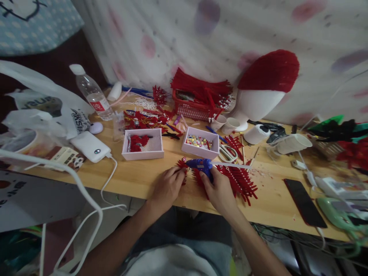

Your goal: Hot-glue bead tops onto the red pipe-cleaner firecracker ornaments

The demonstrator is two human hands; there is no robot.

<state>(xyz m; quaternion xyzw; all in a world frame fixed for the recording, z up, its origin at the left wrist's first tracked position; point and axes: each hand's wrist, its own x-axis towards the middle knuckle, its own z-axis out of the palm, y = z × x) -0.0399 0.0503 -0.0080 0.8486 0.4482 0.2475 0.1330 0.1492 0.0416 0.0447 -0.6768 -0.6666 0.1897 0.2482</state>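
Note:
My right hand (220, 189) is wrapped round a blue glue gun (201, 165) whose nozzle points left toward a small red flower-like piece (182, 165). That piece is pinched by my left hand (168, 186) at the table's near edge. A glue stick (230, 165) juts from the back of the gun to the right. A pile of red beaded pipe-cleaner pieces (238, 180) lies under and to the right of my right hand.
Two pale pink boxes (143, 143) (200, 143) hold red bits and beads. Scissors (227, 152), a red basket (195, 109), a mannequin head with a red cap (264, 84), a water bottle (92, 92), a power bank (90, 145) and a phone (304, 202) sit on the wooden table (138, 178).

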